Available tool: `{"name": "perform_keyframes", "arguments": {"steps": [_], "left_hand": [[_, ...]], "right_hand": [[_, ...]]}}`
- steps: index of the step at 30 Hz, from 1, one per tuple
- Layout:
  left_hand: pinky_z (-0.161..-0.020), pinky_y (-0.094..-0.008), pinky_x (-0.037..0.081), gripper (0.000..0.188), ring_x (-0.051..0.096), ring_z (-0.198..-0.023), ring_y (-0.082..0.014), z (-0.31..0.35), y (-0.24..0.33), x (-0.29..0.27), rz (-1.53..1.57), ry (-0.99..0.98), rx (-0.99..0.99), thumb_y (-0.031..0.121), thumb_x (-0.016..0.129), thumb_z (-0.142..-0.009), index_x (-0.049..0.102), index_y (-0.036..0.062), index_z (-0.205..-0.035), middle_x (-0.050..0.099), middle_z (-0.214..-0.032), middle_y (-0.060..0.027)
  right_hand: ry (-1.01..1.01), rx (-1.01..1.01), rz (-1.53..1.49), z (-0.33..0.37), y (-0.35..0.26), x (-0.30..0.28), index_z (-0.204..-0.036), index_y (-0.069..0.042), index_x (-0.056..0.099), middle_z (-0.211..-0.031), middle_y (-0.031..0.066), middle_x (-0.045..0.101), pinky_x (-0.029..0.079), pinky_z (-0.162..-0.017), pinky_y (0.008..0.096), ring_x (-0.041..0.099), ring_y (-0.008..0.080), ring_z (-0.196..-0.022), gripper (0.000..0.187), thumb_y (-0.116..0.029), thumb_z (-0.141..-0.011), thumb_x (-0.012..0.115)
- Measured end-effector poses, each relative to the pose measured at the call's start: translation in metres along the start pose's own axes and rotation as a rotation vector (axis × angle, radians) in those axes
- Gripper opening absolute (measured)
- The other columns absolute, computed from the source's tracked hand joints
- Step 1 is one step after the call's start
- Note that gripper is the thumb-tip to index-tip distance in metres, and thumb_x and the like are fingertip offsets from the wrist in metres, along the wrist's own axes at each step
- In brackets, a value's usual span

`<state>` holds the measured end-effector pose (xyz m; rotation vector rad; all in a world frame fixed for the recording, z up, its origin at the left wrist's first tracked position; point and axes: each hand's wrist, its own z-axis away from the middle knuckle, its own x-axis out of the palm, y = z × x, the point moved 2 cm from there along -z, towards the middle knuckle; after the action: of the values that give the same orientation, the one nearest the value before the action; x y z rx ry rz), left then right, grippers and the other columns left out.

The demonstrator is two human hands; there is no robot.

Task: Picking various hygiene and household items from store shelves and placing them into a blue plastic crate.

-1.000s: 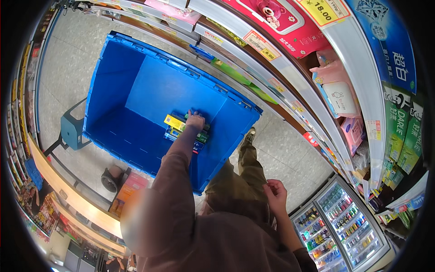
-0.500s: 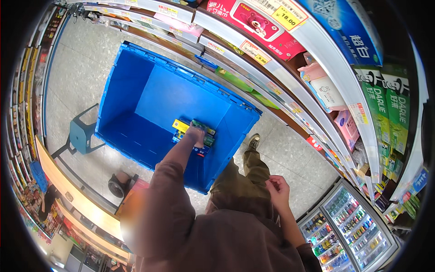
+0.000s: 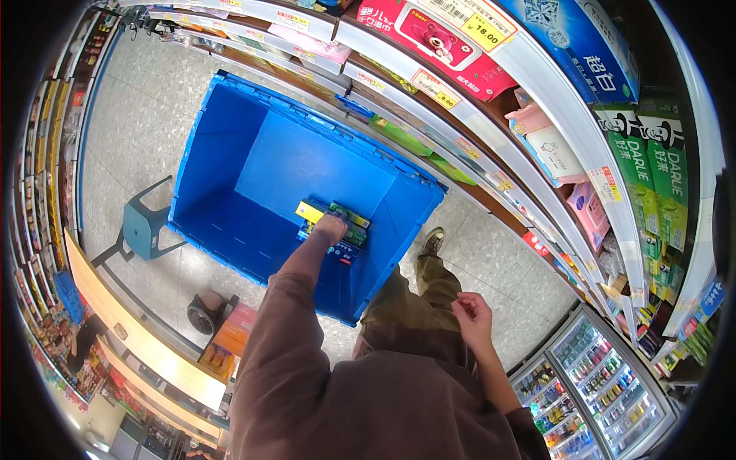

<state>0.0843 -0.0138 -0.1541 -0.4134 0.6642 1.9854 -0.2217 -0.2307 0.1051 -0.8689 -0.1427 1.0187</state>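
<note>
Has the left hand down inside a blue bin, just left of frame centre, over a cluster of small boxes. Covers part of the cluster with that hand; cannot tell whether gripping a box or merely touching one, given hidden fingertips. Leaves in sight a yellow box at the cluster's upper left, green packaging at its right and a blue box at its lower edge. Holds the right hand well apart, right of centre, near olive trousers, with fingers slackly bent and the grip fairly narrow. Stands with one shoe just right of the bin, between shelves at upper right and a teal stool at left, with a lit fridge at lower right.
</note>
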Motion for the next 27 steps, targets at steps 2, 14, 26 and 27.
{"name": "perform_keyframes", "arguments": {"steps": [2,14,26,27], "left_hand": [[-0.107,-0.0520,0.041,0.033,0.059,-0.123,-0.0290,-0.002,0.000,0.009,-0.040,-0.007,0.019,0.023,0.042,-0.097,0.069,0.0115,-0.113,0.064,-0.128,-0.0117],[-0.118,-0.0589,0.024,0.075,0.041,-0.141,-0.0321,-0.026,0.007,0.015,0.025,-0.044,-0.081,0.022,0.066,-0.080,0.040,0.0098,-0.150,0.048,-0.148,-0.0149],[-0.080,-0.0455,0.052,0.019,0.066,-0.090,-0.0319,0.072,0.075,-0.129,0.677,1.060,-0.145,0.007,0.059,-0.084,0.064,0.0025,-0.102,0.065,-0.101,-0.0167],[-0.077,-0.0443,0.052,0.018,0.066,-0.085,-0.0311,0.086,0.089,-0.149,0.756,1.141,-0.071,0.005,0.060,-0.084,0.063,0.0027,-0.101,0.065,-0.100,-0.0162]], "right_hand": [[-0.003,0.008,-0.005,0.000,0.000,0.001,-0.112,-0.003,0.061,-0.094,0.0040,0.066,0.050,-0.076,0.0224,0.063,0.0089,-0.087,0.023,0.000,-0.091,0.067],[0.026,-0.029,-0.048,-0.001,-0.011,-0.005,-0.112,-0.002,0.061,-0.093,0.0028,0.066,0.050,-0.073,0.0212,0.062,0.0076,-0.084,0.023,-0.001,-0.090,0.069],[0.284,-0.427,0.060,-0.003,-0.087,-0.041,-0.107,-0.002,0.064,-0.084,0.0026,0.067,0.047,-0.063,0.0228,0.057,0.0064,-0.067,0.021,-0.005,-0.087,0.071],[0.336,-0.495,0.034,-0.003,-0.095,-0.048,-0.106,-0.002,0.065,-0.083,0.0022,0.067,0.047,-0.063,0.0229,0.056,0.0066,-0.066,0.021,-0.004,-0.086,0.071]]}}
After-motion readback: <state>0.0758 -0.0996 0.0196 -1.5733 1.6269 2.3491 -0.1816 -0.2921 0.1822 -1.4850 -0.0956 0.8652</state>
